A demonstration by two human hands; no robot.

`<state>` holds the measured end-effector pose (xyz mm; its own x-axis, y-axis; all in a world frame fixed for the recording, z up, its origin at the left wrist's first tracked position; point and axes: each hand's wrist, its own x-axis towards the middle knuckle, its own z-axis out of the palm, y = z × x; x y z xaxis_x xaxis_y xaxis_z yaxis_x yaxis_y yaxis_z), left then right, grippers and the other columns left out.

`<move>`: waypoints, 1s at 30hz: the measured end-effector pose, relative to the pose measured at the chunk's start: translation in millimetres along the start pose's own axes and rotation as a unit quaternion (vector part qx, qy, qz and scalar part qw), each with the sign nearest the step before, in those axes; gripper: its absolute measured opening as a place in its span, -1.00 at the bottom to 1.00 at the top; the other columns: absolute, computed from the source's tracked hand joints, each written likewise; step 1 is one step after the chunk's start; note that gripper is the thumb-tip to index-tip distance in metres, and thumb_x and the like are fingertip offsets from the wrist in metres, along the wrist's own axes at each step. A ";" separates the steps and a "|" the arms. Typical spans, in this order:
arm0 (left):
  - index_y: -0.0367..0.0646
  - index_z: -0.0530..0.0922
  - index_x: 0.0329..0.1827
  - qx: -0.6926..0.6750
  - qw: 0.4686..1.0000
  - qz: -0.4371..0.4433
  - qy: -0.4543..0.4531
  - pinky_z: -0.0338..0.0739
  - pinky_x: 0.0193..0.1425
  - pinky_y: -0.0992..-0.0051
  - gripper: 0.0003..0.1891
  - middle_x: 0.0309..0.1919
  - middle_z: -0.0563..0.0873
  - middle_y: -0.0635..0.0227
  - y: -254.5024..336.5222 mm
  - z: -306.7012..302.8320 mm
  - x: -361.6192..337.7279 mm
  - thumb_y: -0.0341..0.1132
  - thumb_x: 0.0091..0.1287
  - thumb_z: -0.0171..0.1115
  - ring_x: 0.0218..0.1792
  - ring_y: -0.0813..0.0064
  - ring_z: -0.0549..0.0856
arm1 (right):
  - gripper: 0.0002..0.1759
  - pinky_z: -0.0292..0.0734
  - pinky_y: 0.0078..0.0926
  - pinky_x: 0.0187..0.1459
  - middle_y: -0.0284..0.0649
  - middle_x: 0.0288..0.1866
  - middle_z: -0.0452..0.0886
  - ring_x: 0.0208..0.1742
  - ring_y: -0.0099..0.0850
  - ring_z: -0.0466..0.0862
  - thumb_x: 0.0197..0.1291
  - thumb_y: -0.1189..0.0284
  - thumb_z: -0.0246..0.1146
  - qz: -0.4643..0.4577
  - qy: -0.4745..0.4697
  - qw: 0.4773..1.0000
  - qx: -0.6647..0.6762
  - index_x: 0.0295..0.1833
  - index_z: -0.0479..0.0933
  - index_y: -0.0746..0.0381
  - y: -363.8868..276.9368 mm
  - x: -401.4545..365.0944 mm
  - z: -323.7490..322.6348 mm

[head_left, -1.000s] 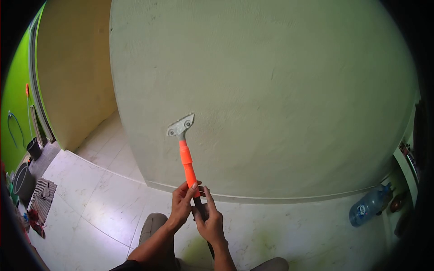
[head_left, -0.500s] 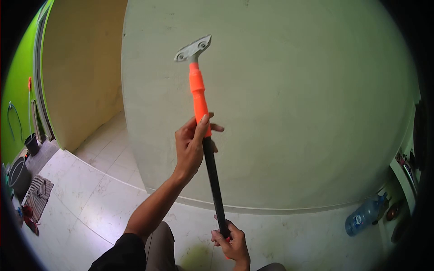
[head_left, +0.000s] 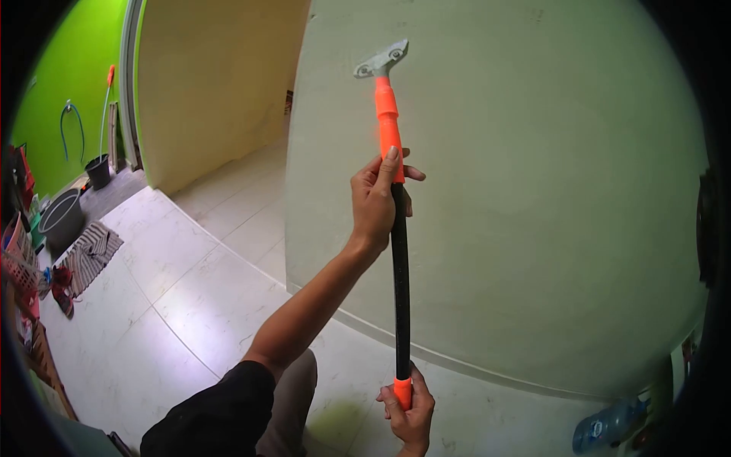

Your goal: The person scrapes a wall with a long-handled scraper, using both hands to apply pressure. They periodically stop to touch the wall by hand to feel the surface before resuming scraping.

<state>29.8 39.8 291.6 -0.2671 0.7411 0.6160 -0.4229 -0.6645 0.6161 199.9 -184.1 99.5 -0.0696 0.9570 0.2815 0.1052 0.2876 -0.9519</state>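
At the far left, a pink basket (head_left: 21,263) partly lost in the dark rim of the view, then a grey basin (head_left: 64,226), a striped cloth (head_left: 93,255) rumpled on the pale floor tiles (head_left: 190,305), and a small black bucket (head_left: 98,174) beside a bright green wall (head_left: 68,61). Next, past the door frame, a tan wall (head_left: 221,84). Reaching up from the lower left, a black sleeve (head_left: 217,415) and bare forearm, ending in the left grip (head_left: 373,207), loosely closed around the lower orange section of a long-handled scraper (head_left: 400,274), with thumb laid along the front and some fingers half extended behind. At the middle, held nearly upright before a pale grey-green wall (head_left: 548,198): broad, slanted, whitish-grey head with two round fastenings, short grey neck, stepped bright orange section, long slim black shaft, orange end piece at the bottom. Impossible to tell about contact between head and wall. Around the end piece, the right grip (head_left: 413,415), with fingers curled closed on it. Low at the far right, a translucent blue bottle (head_left: 607,426) near the foot of the wall.
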 end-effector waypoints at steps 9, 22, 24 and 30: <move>-0.36 0.58 0.19 -0.059 0.995 -0.054 0.050 0.32 -0.71 0.61 -0.47 -0.53 0.54 0.42 -14.7 -0.9 12.1 0.04 0.67 0.03 -0.79 0.66 0.42 | -0.39 0.37 -0.72 -0.53 -0.35 -0.43 0.63 -0.59 -0.70 0.42 0.45 0.50 0.29 -0.056 0.022 0.997 -0.047 0.57 0.37 0.29 9.4 5.8 -14.4; -0.34 0.53 0.03 -0.026 0.977 -0.190 0.097 0.34 -0.77 0.55 -0.41 -0.72 0.43 0.44 -45.5 -45.3 -35.8 0.14 0.66 -0.11 -0.85 0.60 0.38 | -0.59 0.40 -0.72 -0.50 -0.44 -0.48 0.56 -0.56 -0.72 0.43 0.44 0.48 0.31 0.108 0.066 0.991 0.029 0.35 0.58 0.34 20.8 -55.6 -7.7; -0.36 0.52 0.09 -0.022 0.978 -0.189 0.086 0.35 -0.76 0.55 -0.40 -0.71 0.43 0.43 -43.8 -43.4 -34.3 0.13 0.65 -0.13 -0.84 0.60 0.38 | -0.60 0.40 -0.71 -0.49 -0.43 -0.48 0.56 -0.55 -0.72 0.43 0.44 0.47 0.31 0.105 0.071 0.992 0.023 0.34 0.59 0.34 22.1 -56.5 -4.6; -0.42 0.39 0.40 -0.030 0.990 -0.139 0.013 0.38 -0.72 0.56 -0.33 -0.68 0.46 0.38 -41.1 -63.5 -34.9 0.09 0.62 -0.17 -0.82 0.59 0.38 | -0.59 0.42 -0.65 -0.46 -0.42 -0.48 0.56 -0.54 -0.69 0.46 0.45 0.50 0.27 0.101 0.066 0.991 0.060 0.35 0.59 0.33 42.0 -61.4 29.7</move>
<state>1.6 47.3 213.7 -0.1557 0.8975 0.4126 -0.5331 -0.4279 0.7298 179.2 -231.9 38.7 0.0730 0.9933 0.0895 -0.0163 0.0909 -0.9957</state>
